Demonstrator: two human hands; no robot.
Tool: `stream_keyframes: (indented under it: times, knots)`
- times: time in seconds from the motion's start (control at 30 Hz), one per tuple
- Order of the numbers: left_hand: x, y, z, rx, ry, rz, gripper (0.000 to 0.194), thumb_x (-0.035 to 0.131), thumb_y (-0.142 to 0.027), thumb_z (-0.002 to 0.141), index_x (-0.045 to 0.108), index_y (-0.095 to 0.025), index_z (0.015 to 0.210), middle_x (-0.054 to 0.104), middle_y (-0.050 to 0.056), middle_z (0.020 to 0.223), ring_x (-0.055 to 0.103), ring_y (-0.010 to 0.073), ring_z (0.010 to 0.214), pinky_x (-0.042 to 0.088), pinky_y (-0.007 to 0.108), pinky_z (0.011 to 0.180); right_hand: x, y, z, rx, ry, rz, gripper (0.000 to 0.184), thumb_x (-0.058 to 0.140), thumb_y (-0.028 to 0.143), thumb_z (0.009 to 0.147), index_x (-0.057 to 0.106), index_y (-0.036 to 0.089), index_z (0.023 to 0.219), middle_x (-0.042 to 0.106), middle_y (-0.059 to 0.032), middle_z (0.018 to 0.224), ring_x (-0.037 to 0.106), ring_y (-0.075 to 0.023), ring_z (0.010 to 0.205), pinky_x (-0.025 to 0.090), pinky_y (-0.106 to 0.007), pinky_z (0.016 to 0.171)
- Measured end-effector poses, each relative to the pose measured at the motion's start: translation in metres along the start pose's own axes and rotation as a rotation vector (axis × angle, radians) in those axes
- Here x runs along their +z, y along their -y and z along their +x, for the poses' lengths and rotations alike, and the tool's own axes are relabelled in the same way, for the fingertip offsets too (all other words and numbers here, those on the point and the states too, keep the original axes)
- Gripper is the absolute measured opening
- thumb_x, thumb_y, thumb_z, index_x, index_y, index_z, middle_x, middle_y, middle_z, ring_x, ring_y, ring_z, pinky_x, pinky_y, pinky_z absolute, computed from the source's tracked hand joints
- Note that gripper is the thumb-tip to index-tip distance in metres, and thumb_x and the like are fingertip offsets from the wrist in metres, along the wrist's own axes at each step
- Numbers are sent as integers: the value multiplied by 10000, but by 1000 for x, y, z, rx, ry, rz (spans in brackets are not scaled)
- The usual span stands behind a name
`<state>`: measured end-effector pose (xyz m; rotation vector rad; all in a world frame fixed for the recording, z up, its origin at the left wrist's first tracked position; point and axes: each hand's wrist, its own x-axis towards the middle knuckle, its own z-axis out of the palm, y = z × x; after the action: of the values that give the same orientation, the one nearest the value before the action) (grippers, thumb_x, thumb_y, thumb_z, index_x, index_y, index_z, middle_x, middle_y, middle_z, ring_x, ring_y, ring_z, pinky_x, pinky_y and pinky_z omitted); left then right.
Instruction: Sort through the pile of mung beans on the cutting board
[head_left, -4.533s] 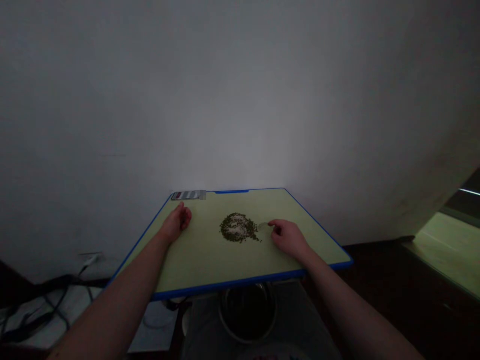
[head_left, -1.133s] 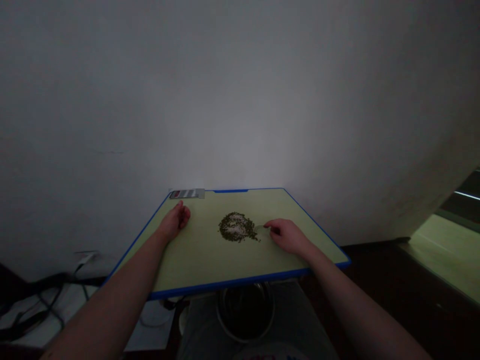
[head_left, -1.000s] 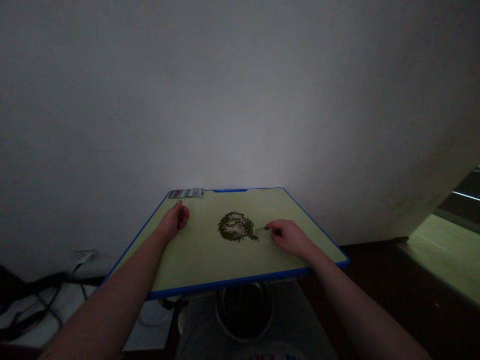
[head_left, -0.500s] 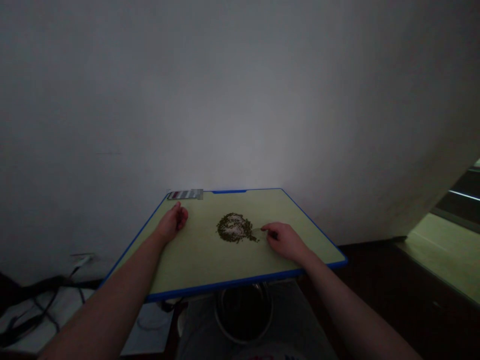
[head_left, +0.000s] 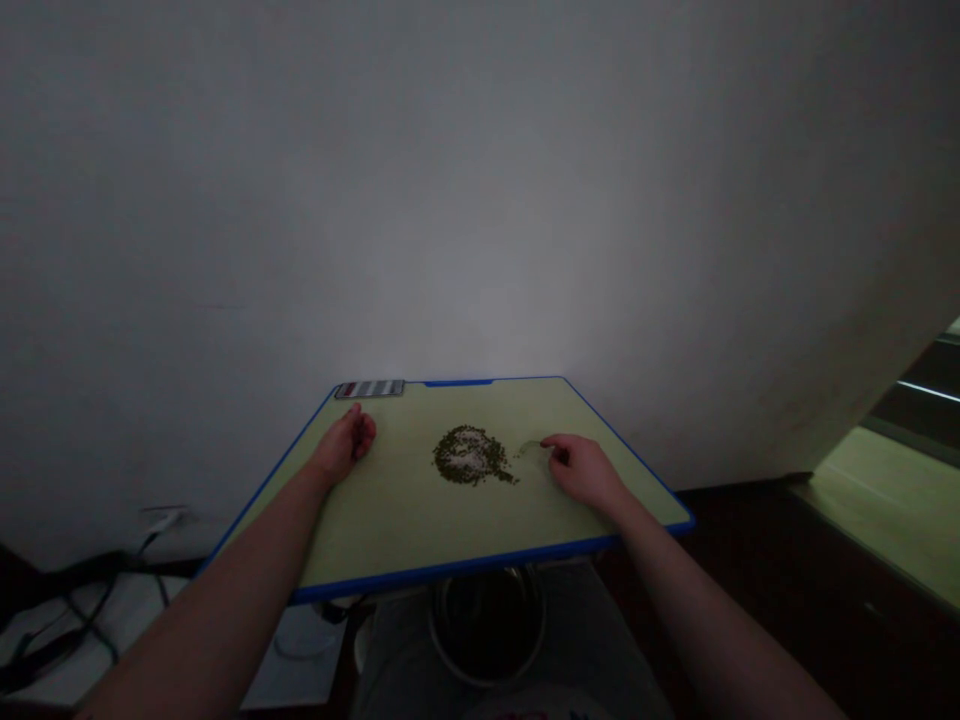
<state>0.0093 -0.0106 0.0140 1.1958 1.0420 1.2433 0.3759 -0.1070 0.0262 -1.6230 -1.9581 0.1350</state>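
Right hand [head_left: 581, 466] pinches faint strip [head_left: 530, 443] near grain pile [head_left: 470, 456]; left hand [head_left: 346, 444] curled (grip unclear).

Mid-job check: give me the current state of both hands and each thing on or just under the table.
Left hand: loosely curled, nothing visible in it.
Right hand: fingers pinched on the tool.
Thin curved tool: held, right of the pile.
Grain pile: dark and pale mixed, spread out.
Phone: flat, screen up.
Metal bowl: upright, contents too dark to tell.
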Motion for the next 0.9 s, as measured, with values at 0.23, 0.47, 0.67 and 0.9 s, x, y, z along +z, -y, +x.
stream_keyframes:
  times: [0.23,0.47,0.67,0.9]
  knots:
    - [0,0,-1,12,-9,6,460,349,-548,738,474,-166,515,377,-32,380,304,48,306,183,195,313,6,-1,8,5,18,-10,326,455,140,690,616,181,971,632,-32,729,533,-128,640,368,-223,627]
    - [3,-3,-3,18,13,-7,477,351,-553,735,476,-160,494,371,-29,375,296,48,310,180,196,313,2,-6,6,-31,60,13,334,443,140,692,619,190,971,625,-20,705,525,-116,608,362,-215,598]
    - [1,-1,-2,2,-13,-19,455,369,-547,729,471,-162,509,392,-27,396,303,48,311,172,198,309,-3,-9,6,21,-5,10,318,452,150,688,614,174,960,616,-18,686,524,-118,611,364,-216,602]
    - [0,0,-2,5,-5,-2,463,358,-561,727,464,-162,516,390,-29,399,309,52,317,186,194,316,4,-11,3,41,5,-35,315,467,141,670,614,190,944,623,-16,710,528,-114,616,359,-208,596]
